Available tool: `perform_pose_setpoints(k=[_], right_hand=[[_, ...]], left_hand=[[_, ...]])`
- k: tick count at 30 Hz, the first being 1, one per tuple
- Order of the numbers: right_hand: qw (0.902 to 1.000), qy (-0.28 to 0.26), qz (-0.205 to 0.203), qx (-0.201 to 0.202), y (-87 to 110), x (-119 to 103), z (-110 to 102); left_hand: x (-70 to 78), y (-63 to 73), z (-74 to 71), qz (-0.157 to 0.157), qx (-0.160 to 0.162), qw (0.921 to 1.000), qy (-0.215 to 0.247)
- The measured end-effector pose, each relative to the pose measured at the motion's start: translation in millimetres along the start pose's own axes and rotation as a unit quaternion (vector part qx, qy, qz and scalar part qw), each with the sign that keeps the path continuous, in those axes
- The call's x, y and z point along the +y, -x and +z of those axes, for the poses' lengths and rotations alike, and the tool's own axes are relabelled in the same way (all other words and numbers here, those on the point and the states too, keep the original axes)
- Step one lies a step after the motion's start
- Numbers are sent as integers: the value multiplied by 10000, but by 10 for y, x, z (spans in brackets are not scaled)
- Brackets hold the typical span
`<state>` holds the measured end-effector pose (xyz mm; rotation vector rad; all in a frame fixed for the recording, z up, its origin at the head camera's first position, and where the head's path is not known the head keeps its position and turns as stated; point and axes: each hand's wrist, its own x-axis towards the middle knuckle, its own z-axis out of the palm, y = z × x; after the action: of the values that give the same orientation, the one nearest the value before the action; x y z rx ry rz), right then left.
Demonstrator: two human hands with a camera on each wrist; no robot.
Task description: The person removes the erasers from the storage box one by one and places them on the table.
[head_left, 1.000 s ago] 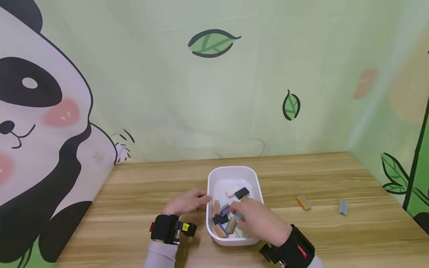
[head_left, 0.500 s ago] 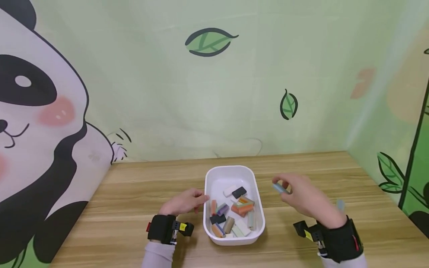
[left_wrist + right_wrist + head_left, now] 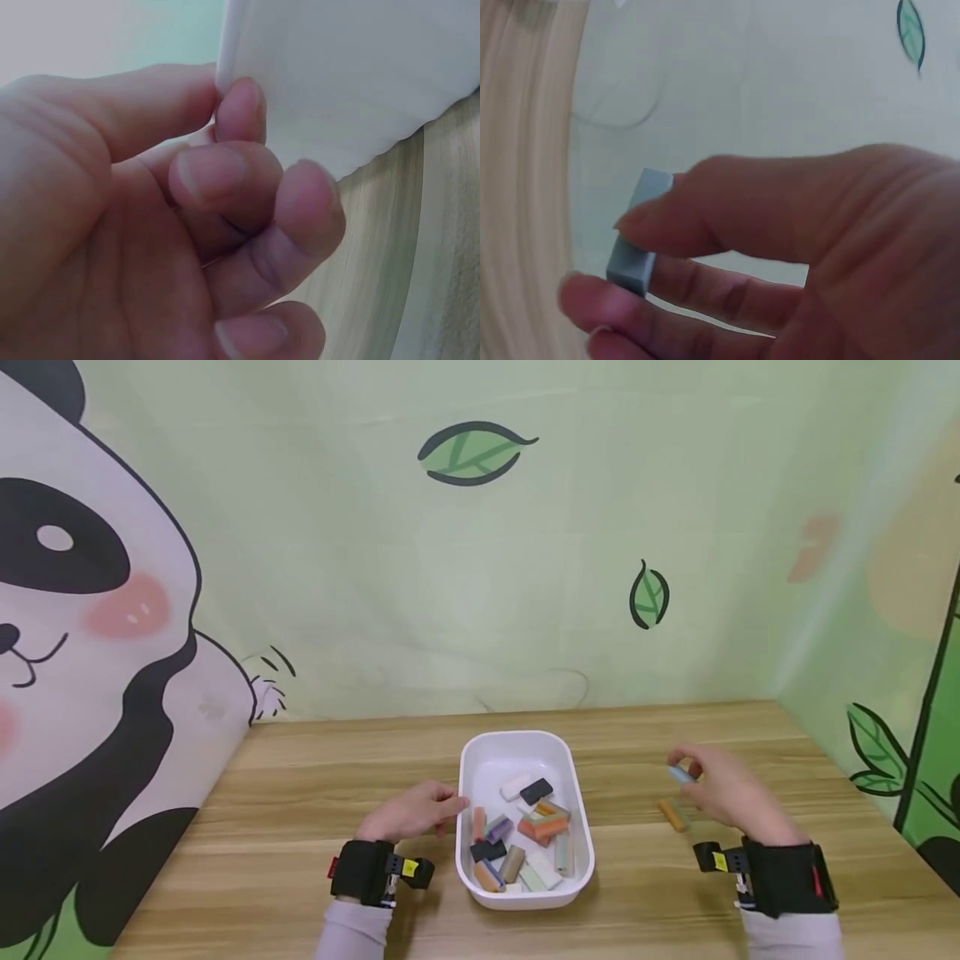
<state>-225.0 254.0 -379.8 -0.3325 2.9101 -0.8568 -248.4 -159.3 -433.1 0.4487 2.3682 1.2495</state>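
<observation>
A white rectangular bin (image 3: 527, 902) stands on the table and holds several small bar-shaped blocks, among them a black one (image 3: 536, 791), an orange one (image 3: 551, 825) and a purple one (image 3: 498, 831). My left hand (image 3: 408, 811) is at the bin's left side, pinching its rim between thumb and forefinger; the left wrist view shows the bin's wall (image 3: 337, 82) close up. Above the table right of the bin, my right hand (image 3: 727, 789) pinches a light blue block (image 3: 632, 262) between thumb and fingers. Just below that hand lies an orange-and-grey block (image 3: 673, 816).
The wooden table (image 3: 315, 768) reaches back to a green printed cloth wall (image 3: 337, 568) with a panda and leaves on it. Black wrist straps with small cameras are on both wrists.
My right hand has come out of the bin with the light blue block and moved right over the table. A block farther right is now out of sight behind the hand. The left hand stays.
</observation>
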Motion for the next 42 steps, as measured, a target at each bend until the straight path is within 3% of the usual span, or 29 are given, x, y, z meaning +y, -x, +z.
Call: perform_pose_setpoints(k=[6, 12, 19, 25, 38, 42], right_hand=[[9986, 89, 526, 6, -5, 314, 19], [9979, 259, 451, 395, -131, 442, 168], [9968, 154, 748, 216, -201, 475, 310], [9967, 284, 720, 242, -241, 507, 348], [9939, 605, 917, -58, -250, 466, 342], [9944, 630, 847, 23, -228, 414, 297]], left_hand=[[-12, -6, 39, -57, -34, 9999, -138], [11, -22, 35, -18, 28, 9999, -96], [-1, -5, 19, -19, -43, 10000, -31], [6, -13, 10, -29, -27, 10000, -73], [-1, -11, 7, 58, -31, 9998, -181], [-4, -17, 6, 18, -7, 9999, -170]])
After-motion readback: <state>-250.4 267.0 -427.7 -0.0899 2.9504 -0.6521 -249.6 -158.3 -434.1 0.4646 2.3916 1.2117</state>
